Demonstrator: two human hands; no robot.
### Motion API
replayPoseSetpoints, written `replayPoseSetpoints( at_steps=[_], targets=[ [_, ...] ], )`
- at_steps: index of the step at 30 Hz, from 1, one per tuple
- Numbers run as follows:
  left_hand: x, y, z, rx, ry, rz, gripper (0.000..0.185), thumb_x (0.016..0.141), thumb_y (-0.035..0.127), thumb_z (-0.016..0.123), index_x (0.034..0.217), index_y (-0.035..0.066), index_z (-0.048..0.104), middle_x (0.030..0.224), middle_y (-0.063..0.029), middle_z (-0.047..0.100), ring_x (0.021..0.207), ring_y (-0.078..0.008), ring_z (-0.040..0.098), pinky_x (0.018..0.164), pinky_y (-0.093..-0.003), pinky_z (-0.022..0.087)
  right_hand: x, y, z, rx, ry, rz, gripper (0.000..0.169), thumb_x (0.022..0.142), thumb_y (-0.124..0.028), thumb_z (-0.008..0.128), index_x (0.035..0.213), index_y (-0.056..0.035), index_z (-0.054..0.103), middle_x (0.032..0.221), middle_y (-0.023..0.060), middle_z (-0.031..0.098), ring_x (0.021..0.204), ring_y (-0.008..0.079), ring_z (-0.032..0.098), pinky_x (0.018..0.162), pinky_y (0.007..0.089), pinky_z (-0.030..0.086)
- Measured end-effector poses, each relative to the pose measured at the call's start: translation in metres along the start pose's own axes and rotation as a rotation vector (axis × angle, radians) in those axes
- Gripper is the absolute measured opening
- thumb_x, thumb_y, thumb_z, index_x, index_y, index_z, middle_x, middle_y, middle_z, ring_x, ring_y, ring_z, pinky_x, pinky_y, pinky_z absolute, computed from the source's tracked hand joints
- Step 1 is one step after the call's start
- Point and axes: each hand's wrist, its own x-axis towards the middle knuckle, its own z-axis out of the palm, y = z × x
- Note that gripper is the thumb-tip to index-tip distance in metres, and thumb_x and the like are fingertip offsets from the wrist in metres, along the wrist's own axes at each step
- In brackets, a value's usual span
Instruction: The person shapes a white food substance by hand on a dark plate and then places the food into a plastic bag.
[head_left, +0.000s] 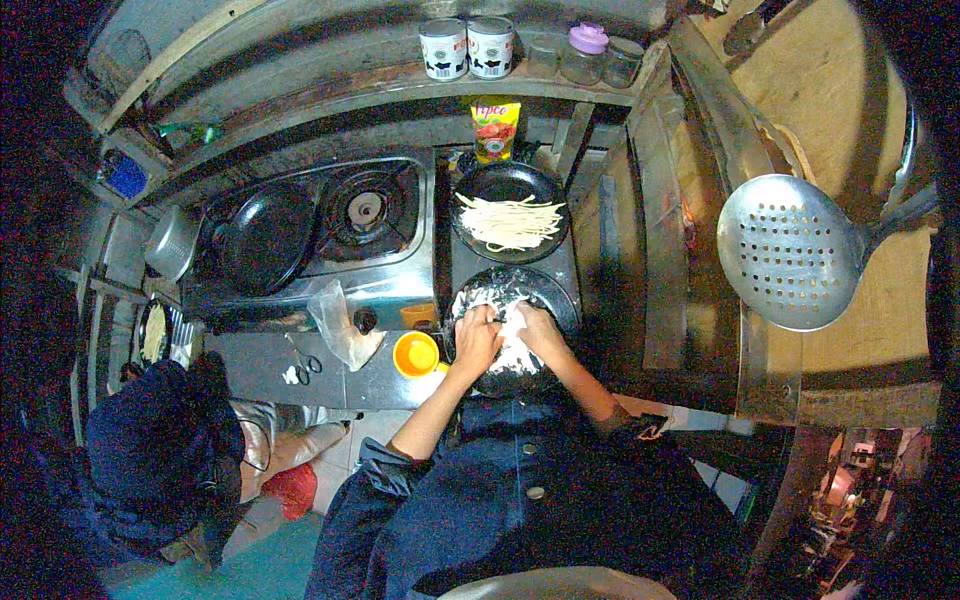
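Observation:
Both hands are over a round black plate (568, 300) that bears white flour or soft dough (517, 351). My left hand (478, 341) is at the left of the white mass, fingers bent down into it. From the other side my right hand (538, 330) reaches in, its fingertips hidden by the white stuff. What either hand grips, if anything, is not visible. Just beyond lies a second black plate (510, 259) with a heap of pale dough strips or noodles (510, 223). An orange cup (416, 355) stands left of my left wrist.
Left are scissors (306, 367), a clear plastic bag (349, 330) with pale powder, and a gas stove (382, 277) bearing a black pan (268, 238). A yellow pouch (495, 131) stands behind. A perforated skimmer (791, 251) hangs right. Another person (157, 450) is at lower left.

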Motion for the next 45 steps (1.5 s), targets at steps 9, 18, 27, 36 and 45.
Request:
replayPoseSetpoints(
  at_steps=[9,18,27,36,45],
  targets=[
    [-0.012,-0.006,-0.005,-0.039,0.071,-0.057,0.02,0.06,0.02,0.072,0.078,0.015,0.068,0.108,-0.0051,0.051,0.101,-0.0276,0.046,0.079,-0.0413,0.04,-0.002,-0.004,-0.014,0.064,-0.044,-0.221,0.05,0.06,0.003,0.058,0.109,0.0016,0.054,0.102,0.0186,0.052,0.097,0.0326,0.052,0.086,0.0361,0.042],
    [-0.008,-0.006,-0.004,-0.028,0.046,-0.132,0.023,0.061,0.026,0.073,0.08,0.014,0.068,0.1,-0.0018,0.052,0.096,-0.0251,0.047,0.075,-0.041,0.039,-0.002,0.009,-0.003,0.06,0.061,-0.157,0.033,0.06,0.003,0.058,0.093,0.0037,0.058,0.086,0.0167,0.056,0.083,0.0354,0.056,0.076,0.0368,0.045],
    [-0.007,0.004,-0.014,0.102,-0.022,-0.135,0.037,0.06,0.028,0.074,0.095,0.017,0.067,0.115,-0.0083,0.047,0.104,-0.0259,0.042,0.082,-0.0385,0.035,-0.022,-0.023,-0.008,-0.228,0.091,-0.346,0.038,0.062,-0.005,0.062,0.1,-0.0004,0.057,0.105,0.0159,0.053,0.095,0.0326,0.053,0.083,0.0362,0.044],
    [-0.025,-0.007,-0.001,0.208,-0.162,-0.03,0.038,0.069,0.032,0.066,0.106,0.021,0.061,0.117,-0.0098,0.042,0.103,-0.03,0.041,0.083,-0.0436,0.036,-0.011,0.004,-0.024,-0.217,-0.041,-0.044,0.036,0.064,-0.01,0.063,0.1,-0.0054,0.058,0.102,0.0108,0.055,0.095,0.0289,0.053,0.078,0.0366,0.045],
    [-0.041,0.01,-0.013,0.186,-0.417,-0.083,0.047,0.081,0.036,0.049,0.127,0.026,0.045,0.12,-0.0109,0.038,0.106,-0.0286,0.036,0.084,-0.0423,0.03,-0.021,-0.018,-0.014,-0.193,-0.209,-0.22,0.046,0.062,-0.011,0.064,0.107,-0.0054,0.056,0.114,0.0114,0.05,0.108,0.0295,0.046,0.089,0.0376,0.041]
  ],
)
